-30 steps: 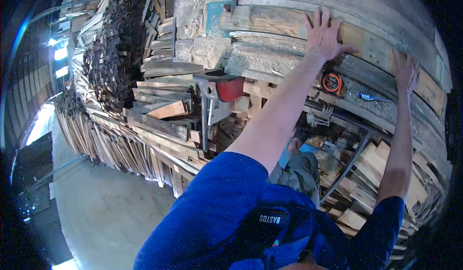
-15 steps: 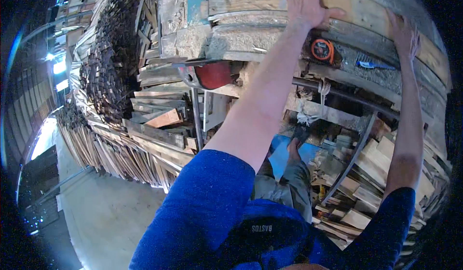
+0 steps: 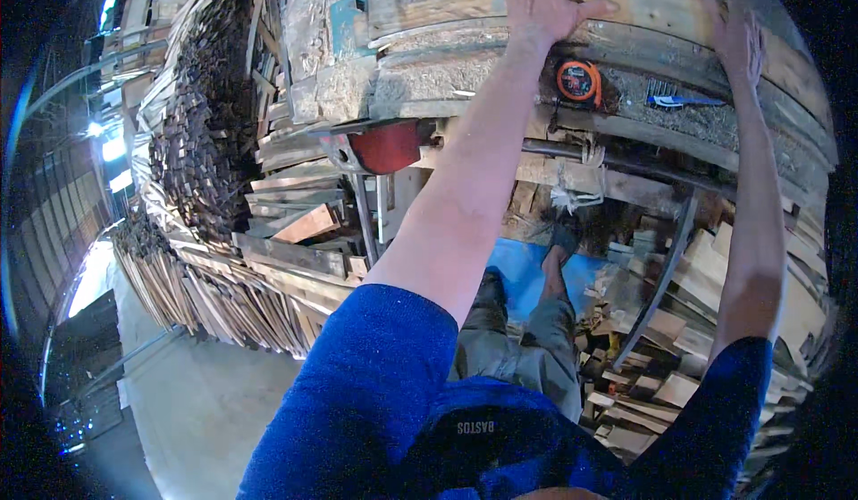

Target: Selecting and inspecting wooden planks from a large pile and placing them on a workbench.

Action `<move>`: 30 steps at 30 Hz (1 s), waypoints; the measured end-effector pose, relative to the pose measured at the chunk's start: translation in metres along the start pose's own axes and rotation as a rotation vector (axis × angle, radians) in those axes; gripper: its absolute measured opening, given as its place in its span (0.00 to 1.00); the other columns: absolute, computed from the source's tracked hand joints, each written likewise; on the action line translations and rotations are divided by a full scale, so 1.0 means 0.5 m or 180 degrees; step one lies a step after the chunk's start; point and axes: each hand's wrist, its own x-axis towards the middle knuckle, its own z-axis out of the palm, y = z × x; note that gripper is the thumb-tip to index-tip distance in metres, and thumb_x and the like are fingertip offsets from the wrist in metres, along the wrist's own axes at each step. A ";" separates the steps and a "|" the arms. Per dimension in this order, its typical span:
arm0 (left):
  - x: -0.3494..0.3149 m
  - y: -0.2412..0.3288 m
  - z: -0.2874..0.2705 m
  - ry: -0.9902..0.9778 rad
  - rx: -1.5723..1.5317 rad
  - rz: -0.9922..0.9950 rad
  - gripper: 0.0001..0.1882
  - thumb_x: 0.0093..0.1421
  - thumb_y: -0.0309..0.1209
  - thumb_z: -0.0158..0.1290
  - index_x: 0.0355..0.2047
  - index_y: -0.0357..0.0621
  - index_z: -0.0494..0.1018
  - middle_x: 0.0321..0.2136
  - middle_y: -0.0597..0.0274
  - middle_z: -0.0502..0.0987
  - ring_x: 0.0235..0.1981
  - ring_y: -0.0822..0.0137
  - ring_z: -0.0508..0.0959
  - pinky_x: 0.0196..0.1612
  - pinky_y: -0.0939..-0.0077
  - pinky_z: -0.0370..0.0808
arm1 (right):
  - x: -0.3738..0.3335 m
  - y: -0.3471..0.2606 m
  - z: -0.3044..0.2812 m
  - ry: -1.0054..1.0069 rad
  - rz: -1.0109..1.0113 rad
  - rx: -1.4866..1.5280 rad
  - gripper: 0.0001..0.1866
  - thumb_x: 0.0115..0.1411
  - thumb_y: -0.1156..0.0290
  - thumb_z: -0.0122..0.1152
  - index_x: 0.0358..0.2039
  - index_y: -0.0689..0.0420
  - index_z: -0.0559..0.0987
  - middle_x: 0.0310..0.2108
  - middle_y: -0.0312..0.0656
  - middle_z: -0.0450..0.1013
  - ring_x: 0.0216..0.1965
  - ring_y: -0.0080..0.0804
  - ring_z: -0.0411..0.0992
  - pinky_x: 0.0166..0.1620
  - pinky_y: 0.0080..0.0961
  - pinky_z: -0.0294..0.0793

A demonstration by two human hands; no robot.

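My left hand (image 3: 542, 7) lies with fingers spread and thumb out on a long pale wooden board (image 3: 438, 7), near the top of the view. Farther right, my right hand (image 3: 740, 49) reaches onto the same board, fingers stretched out and partly blurred. Just below the board, on the sawdust-covered bench, sit an orange and black tape measure (image 3: 578, 82) and a blue-handled brush (image 3: 684, 100). The tape measure is close to my left wrist; the brush is near my right wrist. Neither hand is wrapped around anything.
A teal plate (image 3: 349, 25) is set into the bench left of the board's end. A red metal part (image 3: 386, 146) juts from the bench front. Stacked wood strips (image 3: 241, 294) fill the left side, and offcuts (image 3: 652, 357) lie under the bench beside my legs.
The whole view has shifted slightly, so bench, board and tools appear a little farther left. Both hands stay spread on the board, with little visible movement against it.
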 end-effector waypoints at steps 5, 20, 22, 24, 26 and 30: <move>-0.001 -0.080 0.028 0.0514 -0.0125 -0.0116 0.54 0.40 0.75 0.57 0.61 0.55 0.69 0.67 0.47 0.56 0.70 0.42 0.50 0.68 0.29 0.35 | 0.014 -0.097 -0.063 -0.0334 0.0187 0.0386 0.38 0.65 0.35 0.42 0.63 0.52 0.70 0.63 0.52 0.66 0.65 0.50 0.62 0.68 0.43 0.54; 0.089 -0.339 -0.118 -0.0220 -0.1070 -0.0182 0.37 0.54 0.54 0.62 0.58 0.46 0.69 0.55 0.39 0.69 0.54 0.43 0.72 0.63 0.53 0.65 | 0.048 -0.053 0.074 -0.0798 -0.0093 -0.0238 0.30 0.67 0.43 0.46 0.61 0.48 0.73 0.64 0.43 0.66 0.67 0.45 0.60 0.69 0.40 0.55; 0.046 -0.584 -0.175 0.0523 0.0040 -0.0386 0.36 0.58 0.51 0.60 0.62 0.46 0.67 0.62 0.35 0.65 0.61 0.42 0.69 0.64 0.59 0.67 | 0.085 -0.151 0.060 -0.0626 0.0181 0.0150 0.30 0.66 0.42 0.49 0.59 0.48 0.75 0.62 0.43 0.69 0.64 0.43 0.63 0.67 0.39 0.58; 0.094 -0.628 -0.230 -0.0631 -0.0253 -0.1502 0.39 0.59 0.53 0.58 0.65 0.46 0.63 0.68 0.36 0.56 0.66 0.41 0.62 0.69 0.55 0.60 | 0.066 -0.077 0.088 -0.0610 0.0004 -0.0173 0.29 0.66 0.43 0.50 0.60 0.47 0.75 0.61 0.43 0.69 0.63 0.43 0.64 0.67 0.39 0.59; 0.031 -0.751 -0.255 -0.1086 0.0428 -0.0742 0.40 0.59 0.54 0.58 0.66 0.45 0.63 0.69 0.37 0.52 0.68 0.40 0.59 0.70 0.53 0.57 | 0.070 -0.101 0.099 -0.0731 -0.0508 -0.0522 0.25 0.66 0.51 0.49 0.62 0.43 0.72 0.62 0.42 0.68 0.64 0.45 0.64 0.66 0.40 0.60; -0.067 -0.835 -0.275 -0.2110 0.0586 0.0073 0.41 0.59 0.52 0.57 0.67 0.47 0.60 0.70 0.41 0.49 0.69 0.42 0.55 0.71 0.52 0.54 | 0.085 -0.111 0.106 -0.0885 -0.1415 -0.1190 0.26 0.67 0.68 0.48 0.66 0.37 0.67 0.65 0.41 0.64 0.64 0.49 0.63 0.64 0.43 0.64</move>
